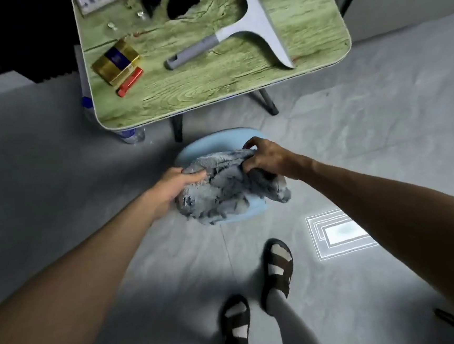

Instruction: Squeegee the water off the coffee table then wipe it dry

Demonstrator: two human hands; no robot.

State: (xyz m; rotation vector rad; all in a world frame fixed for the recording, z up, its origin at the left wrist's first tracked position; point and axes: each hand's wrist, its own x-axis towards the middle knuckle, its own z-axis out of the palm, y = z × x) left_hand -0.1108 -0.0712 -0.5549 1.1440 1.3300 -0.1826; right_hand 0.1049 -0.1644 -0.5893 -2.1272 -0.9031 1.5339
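Near strip of table [200, 94] bare and open to a hand, squeegee [238, 35] lying across its right half, box [115, 61] and lighter [130, 82] side by side at left, clutter [150, 3] along far edge, bottle [132, 135] on floor [354, 138] by left corner, floor at right open

I have both bare arms stretched forward and down, the forearms running in from the lower left and the right edge and drawing together ahead of me. My left hand [177, 187] sits palm inward with a straight wrist, its thumb laid across the near edge of the grey cloth [222, 191] and its fingers tucked out of sight beneath it. My right hand [263, 157] is knuckles-up, wrist bent slightly down, fingers curled tight round a bunched fold at the cloth's far side. The two hands are near each other but not touching.
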